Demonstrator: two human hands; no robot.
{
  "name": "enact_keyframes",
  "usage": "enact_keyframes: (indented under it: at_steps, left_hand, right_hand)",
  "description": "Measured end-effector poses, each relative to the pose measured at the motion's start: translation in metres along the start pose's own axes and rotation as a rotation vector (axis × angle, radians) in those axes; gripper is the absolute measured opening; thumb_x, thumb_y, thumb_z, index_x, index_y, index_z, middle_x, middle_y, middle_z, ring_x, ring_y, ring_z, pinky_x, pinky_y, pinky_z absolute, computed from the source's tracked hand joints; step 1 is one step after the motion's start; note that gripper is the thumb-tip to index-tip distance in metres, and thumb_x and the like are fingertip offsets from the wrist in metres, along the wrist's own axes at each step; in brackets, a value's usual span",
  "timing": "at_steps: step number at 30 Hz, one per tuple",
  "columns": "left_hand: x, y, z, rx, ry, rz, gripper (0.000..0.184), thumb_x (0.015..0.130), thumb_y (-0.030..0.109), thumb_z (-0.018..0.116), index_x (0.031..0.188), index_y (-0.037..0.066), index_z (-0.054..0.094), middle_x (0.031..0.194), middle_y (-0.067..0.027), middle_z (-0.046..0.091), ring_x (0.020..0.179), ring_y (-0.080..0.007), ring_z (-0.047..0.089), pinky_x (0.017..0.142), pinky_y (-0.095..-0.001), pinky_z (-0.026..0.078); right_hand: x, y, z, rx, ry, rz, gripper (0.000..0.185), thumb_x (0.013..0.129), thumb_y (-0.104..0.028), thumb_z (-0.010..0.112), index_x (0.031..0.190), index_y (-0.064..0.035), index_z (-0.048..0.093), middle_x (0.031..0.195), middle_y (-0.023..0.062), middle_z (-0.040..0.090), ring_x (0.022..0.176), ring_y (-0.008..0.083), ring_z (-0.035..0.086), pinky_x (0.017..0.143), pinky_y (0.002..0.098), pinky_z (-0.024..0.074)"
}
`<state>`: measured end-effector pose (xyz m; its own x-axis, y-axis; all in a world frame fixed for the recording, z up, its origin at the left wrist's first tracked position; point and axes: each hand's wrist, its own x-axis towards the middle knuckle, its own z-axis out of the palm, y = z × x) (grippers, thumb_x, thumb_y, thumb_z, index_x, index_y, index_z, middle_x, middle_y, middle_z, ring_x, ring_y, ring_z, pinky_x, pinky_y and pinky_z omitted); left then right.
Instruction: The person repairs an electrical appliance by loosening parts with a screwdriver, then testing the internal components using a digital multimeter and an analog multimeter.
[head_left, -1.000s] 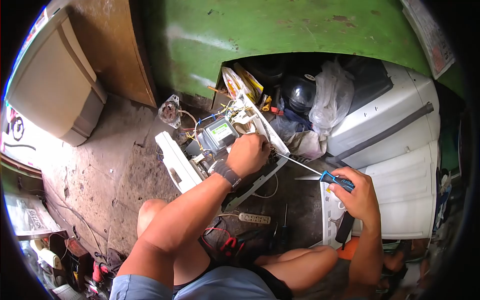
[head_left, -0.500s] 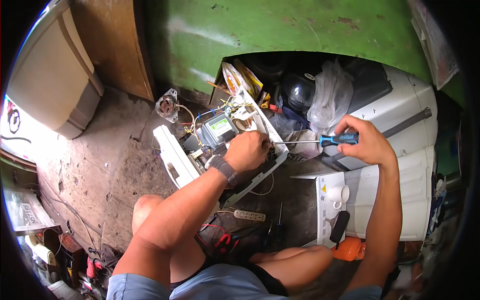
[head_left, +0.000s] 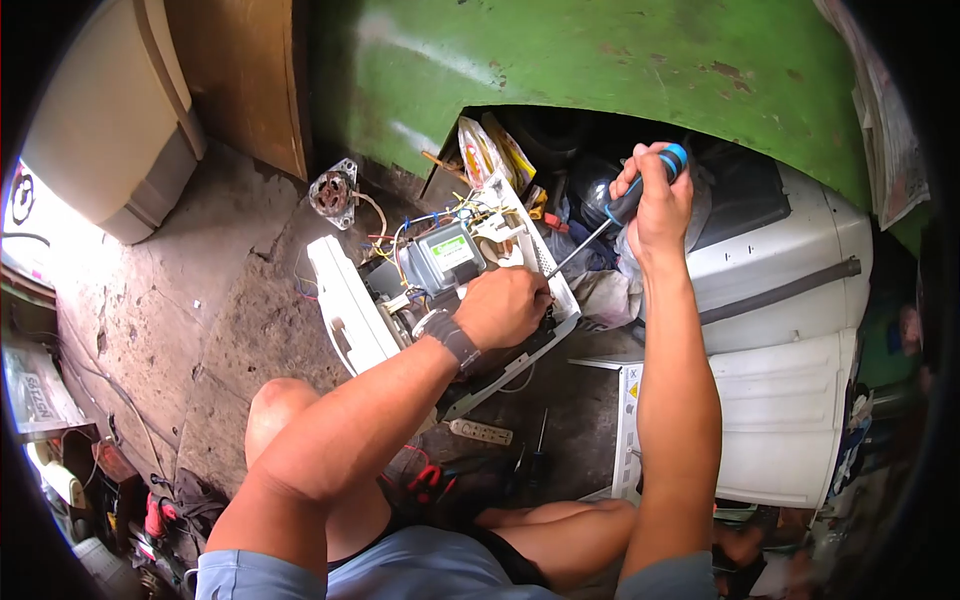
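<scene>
An opened appliance (head_left: 362, 312) with a white frame, coloured wires and a grey metal box (head_left: 443, 256) with a green label sits on the floor. My left hand (head_left: 502, 306) is inside its right part, fingers closed near the screwdriver's tip; what they pinch is hidden. My right hand (head_left: 655, 200) is closed round the blue and black handle of a long screwdriver (head_left: 582, 249), held up to the right of the appliance. The shaft slopes down-left to my left fingertips.
A round metal part (head_left: 333, 194) on a plate lies behind the appliance. Near my legs are a power strip (head_left: 481, 432), red-handled pliers (head_left: 431, 484) and another screwdriver (head_left: 540, 455). White panels (head_left: 775, 420) lie at the right, below a green wall (head_left: 600, 60).
My right hand has risen with the screwdriver, whose shaft now slopes down-left steeply. My left hand has stayed at the appliance. The view has shifted slightly.
</scene>
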<state>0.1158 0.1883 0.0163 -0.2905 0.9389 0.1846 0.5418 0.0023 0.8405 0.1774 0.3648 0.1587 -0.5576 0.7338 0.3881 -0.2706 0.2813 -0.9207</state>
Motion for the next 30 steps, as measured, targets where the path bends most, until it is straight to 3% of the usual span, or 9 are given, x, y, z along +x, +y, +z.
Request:
enact_keyframes:
  at_steps: [1,4,10,18,30]
  left_hand:
    - [0.0,0.0,0.0,-0.009,0.005,-0.007,0.024,0.097,0.028,0.067,0.103,0.008,0.078,0.096,-0.0199,0.076,0.093,-0.0419,0.073,0.083,-0.0518,0.057]
    - [0.0,0.001,-0.001,-0.007,0.008,0.001,0.023,0.097,0.027,0.067,0.104,0.008,0.077,0.103,-0.0188,0.074,0.098,-0.0403,0.072,0.085,-0.0505,0.057]
    - [-0.001,0.0,-0.001,-0.031,0.021,0.025,0.022,0.098,0.026,0.067,0.103,0.008,0.078,0.112,-0.0184,0.069,0.104,-0.0383,0.07,0.089,-0.0488,0.056]
    - [0.002,0.004,-0.002,0.011,-0.031,-0.062,0.02,0.096,0.024,0.068,0.103,0.01,0.079,0.095,-0.0178,0.077,0.092,-0.0402,0.074,0.084,-0.0506,0.058]
    - [0.004,0.004,-0.001,0.002,-0.028,-0.097,0.021,0.094,0.026,0.069,0.102,0.01,0.08,0.095,-0.0182,0.078,0.091,-0.0404,0.075,0.085,-0.05,0.059]
  right_hand:
    - [0.003,0.001,0.01,0.019,0.026,0.004,0.018,0.098,-0.009,0.071,0.102,-0.0078,0.054,0.074,0.0028,0.057,0.055,0.0131,0.055,0.053,0.0303,0.0489]
    - [0.013,0.012,0.021,-0.089,-0.014,-0.075,0.017,0.098,-0.006,0.071,0.103,-0.008,0.055,0.074,0.0026,0.056,0.055,0.0116,0.055,0.051,0.0294,0.0484]
    - [0.012,0.021,0.027,-0.185,-0.057,0.095,0.023,0.098,-0.005,0.069,0.113,-0.0069,0.052,0.077,0.0034,0.055,0.059,0.011,0.054,0.05,0.0288,0.0447]
    - [0.018,0.018,0.018,-0.186,0.034,0.15,0.025,0.096,-0.007,0.07,0.113,-0.0056,0.052,0.076,0.0038,0.054,0.056,0.0108,0.051,0.047,0.0287,0.0417]
    - [0.019,0.022,0.013,-0.194,0.049,0.147,0.026,0.096,-0.008,0.07,0.114,-0.0051,0.051,0.077,0.0044,0.054,0.056,0.0113,0.051,0.047,0.0291,0.0409]
